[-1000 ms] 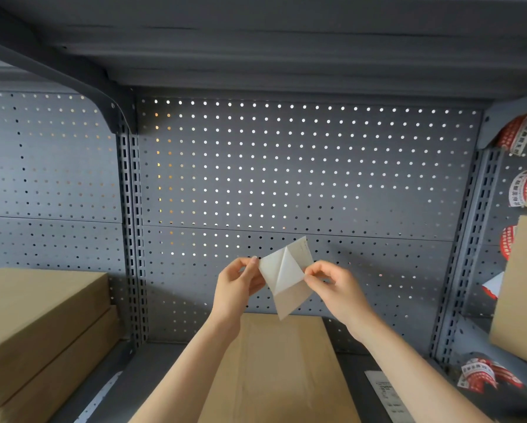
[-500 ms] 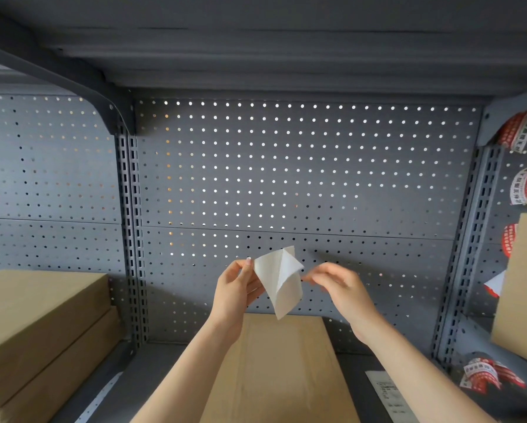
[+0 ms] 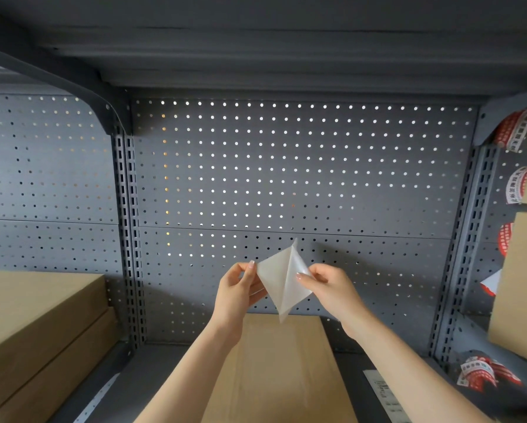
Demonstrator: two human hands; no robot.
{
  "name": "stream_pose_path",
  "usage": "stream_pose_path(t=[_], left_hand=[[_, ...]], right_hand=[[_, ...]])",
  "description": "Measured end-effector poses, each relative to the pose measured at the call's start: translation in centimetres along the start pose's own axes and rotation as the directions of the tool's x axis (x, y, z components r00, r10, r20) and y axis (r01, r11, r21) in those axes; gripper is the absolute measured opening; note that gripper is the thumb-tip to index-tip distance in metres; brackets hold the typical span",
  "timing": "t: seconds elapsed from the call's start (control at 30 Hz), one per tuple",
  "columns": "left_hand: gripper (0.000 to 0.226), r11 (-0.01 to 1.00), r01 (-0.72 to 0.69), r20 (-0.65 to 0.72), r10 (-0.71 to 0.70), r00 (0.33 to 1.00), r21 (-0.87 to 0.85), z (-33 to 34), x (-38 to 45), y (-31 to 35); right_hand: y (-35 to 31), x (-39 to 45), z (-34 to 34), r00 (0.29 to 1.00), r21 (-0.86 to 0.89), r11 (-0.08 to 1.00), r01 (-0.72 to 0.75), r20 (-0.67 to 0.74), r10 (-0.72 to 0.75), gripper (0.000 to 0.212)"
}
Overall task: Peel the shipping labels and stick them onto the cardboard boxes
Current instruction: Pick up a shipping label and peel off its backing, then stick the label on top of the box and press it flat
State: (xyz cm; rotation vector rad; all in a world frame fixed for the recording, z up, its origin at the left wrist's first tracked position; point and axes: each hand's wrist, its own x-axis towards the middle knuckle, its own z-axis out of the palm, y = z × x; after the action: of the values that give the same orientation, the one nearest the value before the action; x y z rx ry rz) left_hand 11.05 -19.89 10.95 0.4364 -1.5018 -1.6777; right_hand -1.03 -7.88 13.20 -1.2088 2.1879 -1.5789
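Label (image 3: 274, 282): held in the air just under centre, above the box (image 3: 280, 380) at 6 o'clock. Its two layers are split along a diagonal, and I cannot tell which layer is the sticker.
Left hand (image 3: 238, 290): pinches the 9 o'clock corner, steadying one layer.
Right hand (image 3: 329, 288): pinches the 3 o'clock flap, likely to pull the layers apart.
Box: flat on the shelf (image 3: 128, 377), top bare, probably the one to be labelled.
Other boxes (image 3: 42, 315): stacked at 8 o'clock; more at 3 o'clock.
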Motion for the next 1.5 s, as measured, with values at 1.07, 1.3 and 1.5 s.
stream_pose_path(t=[1.07,1.3,1.5], left_hand=[[0.025,0.982,0.048,-0.387,-0.117,0.914,-0.183,-8.9,2.2,-1.5],[0.026,0.985,0.031,-0.346,-0.088,0.934,-0.168,-9.4,1.7,-1.6],[0.030,0.993,0.049,-0.230,-0.073,0.970,-0.111,-6.4,0.9,-2.0]], right_hand=[[2.2,0.2,-4.7,0.920,0.046,0.995,-0.083,-0.380,0.094,0.016],[2.5,-0.1,-4.7,0.918,-0.009,0.997,-0.082,-0.390,0.072,0.014],[3.3,-0.7,-5.5,0.920,-0.130,0.988,-0.088,-0.391,0.030,0.008]])
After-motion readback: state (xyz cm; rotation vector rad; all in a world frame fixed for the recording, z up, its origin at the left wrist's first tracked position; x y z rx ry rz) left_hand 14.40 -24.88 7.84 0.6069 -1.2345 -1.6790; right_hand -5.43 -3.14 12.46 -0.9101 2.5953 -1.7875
